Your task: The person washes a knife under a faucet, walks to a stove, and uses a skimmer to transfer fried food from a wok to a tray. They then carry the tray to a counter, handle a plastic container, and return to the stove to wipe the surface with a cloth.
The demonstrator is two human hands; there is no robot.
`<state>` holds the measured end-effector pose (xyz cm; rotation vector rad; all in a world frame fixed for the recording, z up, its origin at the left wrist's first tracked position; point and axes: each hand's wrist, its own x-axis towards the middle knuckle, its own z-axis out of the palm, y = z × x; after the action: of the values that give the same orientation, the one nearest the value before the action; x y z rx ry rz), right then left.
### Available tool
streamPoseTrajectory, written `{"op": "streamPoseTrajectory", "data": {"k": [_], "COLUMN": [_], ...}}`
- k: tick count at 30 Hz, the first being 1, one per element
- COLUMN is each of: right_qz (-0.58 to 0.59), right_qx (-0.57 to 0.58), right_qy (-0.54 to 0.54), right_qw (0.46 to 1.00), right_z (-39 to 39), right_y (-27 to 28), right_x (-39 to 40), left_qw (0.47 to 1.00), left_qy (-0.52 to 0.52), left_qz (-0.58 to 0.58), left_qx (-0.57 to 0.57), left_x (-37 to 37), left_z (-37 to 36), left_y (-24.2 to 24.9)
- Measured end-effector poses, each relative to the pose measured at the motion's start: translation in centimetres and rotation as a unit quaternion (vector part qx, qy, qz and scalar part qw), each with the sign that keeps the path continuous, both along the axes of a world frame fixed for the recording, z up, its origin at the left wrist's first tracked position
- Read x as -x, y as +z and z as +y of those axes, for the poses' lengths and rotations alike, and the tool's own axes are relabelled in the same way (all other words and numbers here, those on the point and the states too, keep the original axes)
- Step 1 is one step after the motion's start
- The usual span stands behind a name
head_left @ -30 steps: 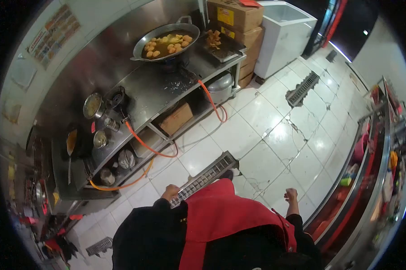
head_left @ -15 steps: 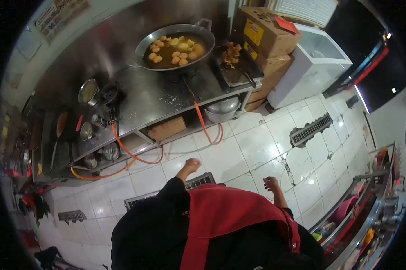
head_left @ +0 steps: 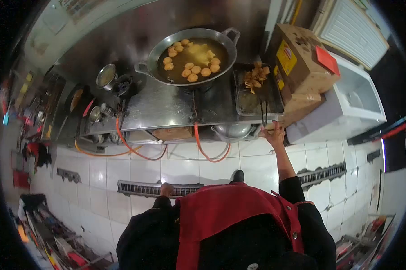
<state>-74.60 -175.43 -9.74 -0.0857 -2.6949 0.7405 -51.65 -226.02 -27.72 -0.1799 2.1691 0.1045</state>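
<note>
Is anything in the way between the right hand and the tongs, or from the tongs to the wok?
Nothing visible stands between the right hand and the tongs; its fingers are near the handle ends. Toward the wok, only the tray's rim and the wok's own rim cross the path.

The apron (head_left: 230, 209) is red, the gas hoses (head_left: 210, 157) orange.

Steel counter (head_left: 160, 105) | large wok (head_left: 154, 61); dark tray (head_left: 248, 105); small burner (head_left: 122, 86); metal bowl (head_left: 95, 114)
</note>
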Motion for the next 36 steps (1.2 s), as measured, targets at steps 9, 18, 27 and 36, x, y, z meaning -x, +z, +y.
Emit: {"op": "streamPoseTrajectory", "data": {"k": [9, 18, 27, 36], "right_qz": [-0.272, -0.322, -0.134, -0.11], "right_qx": [-0.036, -0.084, 0.065, -0.247], "right_qy": [0.103, 0.083, 0.128, 0.198], "right_qw": [0.956, 0.939, 0.98, 0.942], "right_z": [0.9, 6.2, 6.7, -10.1], "right_y": [-4.5, -8.8, 11.7, 20.1], "right_x": [11.1, 14.2, 12.6, 22.5], "left_qw": [0.969, 0.962, 0.989, 0.847], "left_qy": [-0.038, 0.107, -0.047, 0.377], "left_qz": [0.203, 0.218, 0.14, 0.293], "left_qx": [-0.137, -0.121, -0.025, -0.235], "left_x": [1.1, 5.7, 4.8, 15.2], "left_z": [14.2, 15.9, 8.4, 9.2], "left_y": [-2.6, 3.7, -1.4, 4.6]}}
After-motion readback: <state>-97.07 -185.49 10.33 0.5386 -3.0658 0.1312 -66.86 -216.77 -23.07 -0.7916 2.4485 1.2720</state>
